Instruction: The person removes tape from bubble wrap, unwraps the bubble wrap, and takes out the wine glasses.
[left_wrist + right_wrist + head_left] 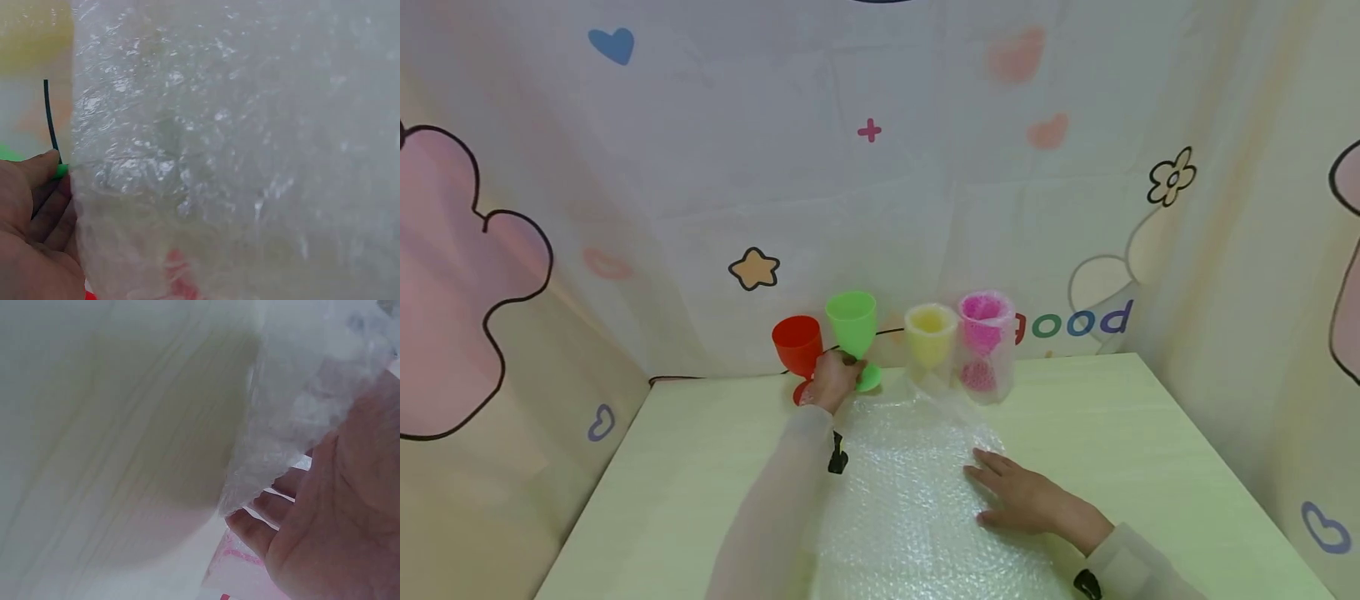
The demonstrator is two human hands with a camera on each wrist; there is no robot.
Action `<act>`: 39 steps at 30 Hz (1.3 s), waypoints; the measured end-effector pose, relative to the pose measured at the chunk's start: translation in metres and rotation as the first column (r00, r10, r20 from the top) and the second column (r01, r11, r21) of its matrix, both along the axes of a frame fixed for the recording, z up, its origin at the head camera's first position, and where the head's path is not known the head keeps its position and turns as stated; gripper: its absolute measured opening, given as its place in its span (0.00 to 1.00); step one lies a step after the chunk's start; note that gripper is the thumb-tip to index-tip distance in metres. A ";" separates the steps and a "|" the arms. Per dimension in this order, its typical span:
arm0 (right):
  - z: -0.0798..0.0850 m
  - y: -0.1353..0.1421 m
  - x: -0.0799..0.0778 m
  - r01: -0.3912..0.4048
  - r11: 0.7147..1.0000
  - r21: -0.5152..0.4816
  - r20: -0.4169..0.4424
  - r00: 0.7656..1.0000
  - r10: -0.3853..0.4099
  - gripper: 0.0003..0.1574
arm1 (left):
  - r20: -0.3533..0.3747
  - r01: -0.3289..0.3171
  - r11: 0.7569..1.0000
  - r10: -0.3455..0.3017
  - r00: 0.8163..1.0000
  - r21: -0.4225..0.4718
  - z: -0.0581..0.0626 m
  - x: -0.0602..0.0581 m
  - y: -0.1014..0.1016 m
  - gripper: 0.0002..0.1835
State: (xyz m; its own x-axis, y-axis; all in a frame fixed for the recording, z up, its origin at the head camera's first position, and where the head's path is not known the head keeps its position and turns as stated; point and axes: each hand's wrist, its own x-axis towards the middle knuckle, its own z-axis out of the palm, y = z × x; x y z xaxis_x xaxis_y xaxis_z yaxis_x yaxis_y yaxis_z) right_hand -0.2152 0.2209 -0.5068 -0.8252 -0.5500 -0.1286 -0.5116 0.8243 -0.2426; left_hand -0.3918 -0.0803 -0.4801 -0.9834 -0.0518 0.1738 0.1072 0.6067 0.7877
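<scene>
A green plastic goblet (852, 322) stands at the back of the table, and my left hand (832, 381) pinches its stem. The left wrist view shows thumb and fingers of the left hand (34, 225) meeting on the green stem (60, 170). A sheet of clear bubble wrap (910, 492) lies flat in front of the goblets. My right hand (1026, 500) rests on the sheet's right edge with its fingers spread; in the right wrist view, the bubble wrap (284, 419) lifts beside the right hand (331, 506). A red goblet (797, 342) stands left of the green one.
Right of the green goblet stand a yellow goblet (931, 333) and a pink goblet (981, 321), both wrapped in bubble wrap. The pale table (700, 467) ends at a printed cloth backdrop (880, 208) behind the row.
</scene>
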 end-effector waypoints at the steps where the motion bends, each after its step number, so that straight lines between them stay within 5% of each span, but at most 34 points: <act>1: 0.000 0.000 0.001 -0.006 1.000 -0.002 -0.005 1.000 0.006 0.44 | 0.003 -0.001 1.000 0.001 1.000 -0.004 -0.001 0.000 0.001 0.09; 11: 0.000 -0.002 0.006 0.006 1.000 -0.007 0.033 0.999 -0.005 0.45 | -0.046 -0.033 0.998 0.031 0.998 -0.058 -0.020 0.000 0.002 0.13; 20: -0.002 -0.003 0.004 0.006 1.000 0.004 0.007 1.000 -0.006 0.44 | 0.014 -0.067 0.994 0.068 0.998 -0.082 -0.026 -0.001 0.002 0.11; 29: -0.004 -0.004 0.003 -0.019 1.000 0.010 -0.012 1.000 0.019 0.44 | 0.074 -0.074 0.997 0.075 0.994 -0.006 -0.033 0.000 -0.004 0.11; 39: -0.002 0.000 0.000 0.002 1.000 0.017 -0.008 1.000 -0.002 0.44 | 0.061 0.016 0.999 -0.013 0.998 -0.045 -0.029 -0.003 -0.003 0.04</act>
State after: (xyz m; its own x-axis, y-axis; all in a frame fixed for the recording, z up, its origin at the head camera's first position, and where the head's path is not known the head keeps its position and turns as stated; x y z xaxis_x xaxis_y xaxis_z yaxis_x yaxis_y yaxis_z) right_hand -0.2157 0.2210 -0.5089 -0.8274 -0.5460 -0.1313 -0.5116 0.8293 -0.2250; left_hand -0.3946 -0.0837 -0.5094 -0.9928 -0.0310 0.1161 0.0694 0.6408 0.7646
